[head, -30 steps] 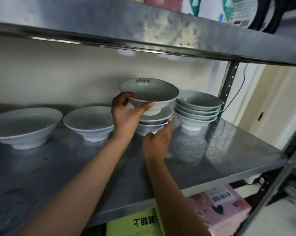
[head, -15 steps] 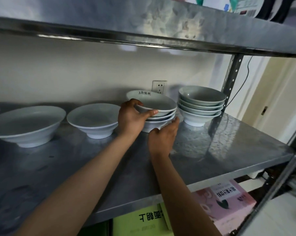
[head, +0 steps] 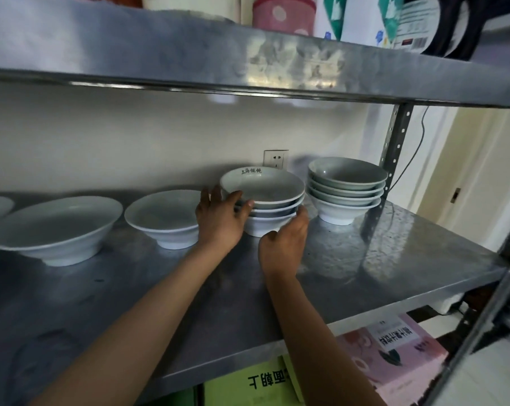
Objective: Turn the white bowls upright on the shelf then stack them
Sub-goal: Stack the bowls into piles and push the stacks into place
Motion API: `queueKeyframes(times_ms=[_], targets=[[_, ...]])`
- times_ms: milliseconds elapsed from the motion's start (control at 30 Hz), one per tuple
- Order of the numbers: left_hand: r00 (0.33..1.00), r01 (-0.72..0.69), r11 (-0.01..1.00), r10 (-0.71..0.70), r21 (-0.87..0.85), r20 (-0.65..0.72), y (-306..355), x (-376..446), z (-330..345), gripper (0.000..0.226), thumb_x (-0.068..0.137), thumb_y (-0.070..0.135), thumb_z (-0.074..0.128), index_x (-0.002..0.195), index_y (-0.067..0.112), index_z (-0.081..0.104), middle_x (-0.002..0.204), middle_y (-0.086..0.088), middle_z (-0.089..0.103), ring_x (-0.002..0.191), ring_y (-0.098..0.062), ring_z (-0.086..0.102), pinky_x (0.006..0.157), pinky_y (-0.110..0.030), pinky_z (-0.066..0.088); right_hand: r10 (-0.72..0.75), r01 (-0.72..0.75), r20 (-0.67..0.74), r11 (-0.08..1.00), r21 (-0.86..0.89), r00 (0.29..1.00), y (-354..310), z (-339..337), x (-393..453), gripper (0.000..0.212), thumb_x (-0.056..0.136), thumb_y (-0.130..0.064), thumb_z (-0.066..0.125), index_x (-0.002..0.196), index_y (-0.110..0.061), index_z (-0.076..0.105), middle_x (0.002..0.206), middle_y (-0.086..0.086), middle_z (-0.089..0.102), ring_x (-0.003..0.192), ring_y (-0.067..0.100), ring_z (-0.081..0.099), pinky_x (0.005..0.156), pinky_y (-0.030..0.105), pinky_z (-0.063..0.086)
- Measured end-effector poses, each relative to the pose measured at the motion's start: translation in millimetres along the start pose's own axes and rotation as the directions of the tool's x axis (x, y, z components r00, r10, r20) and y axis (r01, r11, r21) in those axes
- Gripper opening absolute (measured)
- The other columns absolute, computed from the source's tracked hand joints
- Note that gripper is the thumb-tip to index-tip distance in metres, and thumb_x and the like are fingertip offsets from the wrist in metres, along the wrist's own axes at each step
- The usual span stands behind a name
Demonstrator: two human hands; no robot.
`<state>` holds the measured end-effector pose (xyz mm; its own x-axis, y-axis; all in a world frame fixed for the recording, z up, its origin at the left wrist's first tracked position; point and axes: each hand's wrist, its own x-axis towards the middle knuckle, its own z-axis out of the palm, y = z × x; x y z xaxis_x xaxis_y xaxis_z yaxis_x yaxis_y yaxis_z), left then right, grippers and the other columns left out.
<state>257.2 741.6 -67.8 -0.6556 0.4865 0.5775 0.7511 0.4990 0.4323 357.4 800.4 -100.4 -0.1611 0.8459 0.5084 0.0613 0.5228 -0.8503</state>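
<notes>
1. Lowered since a moment ago, the lettered top bowl [head: 262,186] now sits nested on the middle stack [head: 267,213] at frame centre.
2. Left hand [head: 220,219] has loosened, thumb resting against the stack's rims, fingers spread and holding nothing.
3. Right hand [head: 283,244] touches the stack's lower right side, fingers relaxed.
4. Just right stands a taller stack [head: 346,189]; left of centre, two single upright bowls [head: 163,218] [head: 53,227] sit apart on the steel shelf [head: 365,259].
</notes>
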Motion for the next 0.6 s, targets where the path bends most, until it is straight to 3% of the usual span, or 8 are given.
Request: queueKeyframes(times_ms=[100, 167, 233, 333, 467, 533, 600], targets=[[0.997, -0.063, 0.997, 0.061, 0.046, 0.05, -21.1, -9.8, -18.3, 0.047, 0.095, 0.049, 0.038, 0.126, 0.021, 0.059, 0.134, -0.014, 0.054, 0.129, -0.04, 0.042, 0.1, -0.054, 0.041, -0.021, 0.021, 0.013, 1.0, -0.017, 1.0, 0.3, -3.4, 1.1, 0.069, 0.068, -0.003, 0.047, 0.137, -0.002, 0.041, 0.14, 0.016, 0.044, 0.131, 0.032, 0.04, 0.109, 0.044, 0.036], [0.997, -0.073, 0.997, 0.072, -0.037, -0.024, -34.9, -19.2, -32.3, 0.042, 0.089, 0.033, 0.039, 0.105, 0.005, 0.065, 0.108, -0.022, 0.064, 0.104, -0.042, 0.057, 0.086, -0.049, 0.048, -0.07, 0.07, 0.009, 0.993, -0.092, 0.998, 2.8, -5.5, 0.9, 0.048, 0.065, 0.005, 0.051, 0.112, -0.005, 0.057, 0.126, 0.014, 0.051, 0.118, 0.034, 0.048, 0.099, 0.045, 0.043], [0.995, -0.025, 0.997, 0.018, -0.071, -0.095, -49.1, -30.1, -45.5, 0.027, 0.083, 0.011, 0.05, 0.097, -0.006, 0.067, 0.097, -0.029, 0.066, 0.093, -0.044, 0.061, 0.085, -0.047, 0.049, -0.107, 0.108, 0.016, 0.98, -0.165, 0.994, 5.0, -5.4, -0.4, 0.029, 0.064, 0.005, 0.052, 0.087, -0.01, 0.061, 0.113, 0.011, 0.054, 0.107, 0.035, 0.053, 0.089, 0.044, 0.046], [0.994, 0.052, 0.999, -0.05, 0.016, -0.095, -73.1, -43.5, -58.6, 0.025, 0.081, 0.009, 0.062, 0.1, -0.006, 0.068, 0.104, -0.029, 0.066, 0.101, -0.045, 0.059, 0.091, -0.05, 0.048, -0.121, 0.133, 0.067, 0.966, -0.22, 0.99, 2.4, -2.2, -1.9, 0.021, 0.067, 0.003, 0.052, 0.077, -0.014, 0.06, 0.102, 0.008, 0.056, 0.097, 0.035, 0.055, 0.081, 0.043, 0.048], [0.99, 0.136, 0.988, -0.133, 0.075, -0.046, -92.6, -57.0, -63.5, 0.032, 0.087, 0.023, 0.069, 0.106, -0.003, 0.067, 0.124, -0.032, 0.055, 0.124, -0.047, 0.042, 0.113, -0.048, 0.027, -0.085, 0.12, 0.135, 0.955, -0.273, 0.987, -1.9, -2.2, -3.9, 0.018, 0.074, 0.001, 0.052, 0.079, -0.013, 0.061, 0.106, 0.007, 0.057, 0.097, 0.032, 0.055, 0.077, 0.038, 0.046], [0.992, 0.121, 0.991, -0.118, 0.062, -0.047, -95.7, -60.7, -63.0, 0.029, 0.089, 0.02, 0.066, 0.107, -0.002, 0.065, 0.13, -0.033, 0.049, 0.131, -0.051, 0.034, 0.115, -0.05, 0.019, -0.079, 0.115, 0.139, 0.954, -0.278, 0.987, -2.5, -2.7, -5.3, 0.018, 0.074, 0.001, 0.052, 0.079, -0.013, 0.061, 0.107, 0.006, 0.057, 0.098, 0.032, 0.055, 0.076, 0.036, 0.045], [0.995, 0.102, 0.99, -0.101, 0.101, -0.016, -97.1, -60.4, -62.1, 0.026, 0.091, 0.017, 0.062, 0.109, -0.002, 0.061, 0.133, -0.03, 0.047, 0.133, -0.052, 0.03, 0.112, -0.051, 0.023, -0.043, 0.082, 0.14, 0.955, -0.284, 0.989, -2.7, -3.6, -5.3, 0.019, 0.074, 0.002, 0.051, 0.08, -0.013, 0.062, 0.107, 0.006, 0.057, 0.1, 0.032, 0.055, 0.074, 0.035, 0.043]])
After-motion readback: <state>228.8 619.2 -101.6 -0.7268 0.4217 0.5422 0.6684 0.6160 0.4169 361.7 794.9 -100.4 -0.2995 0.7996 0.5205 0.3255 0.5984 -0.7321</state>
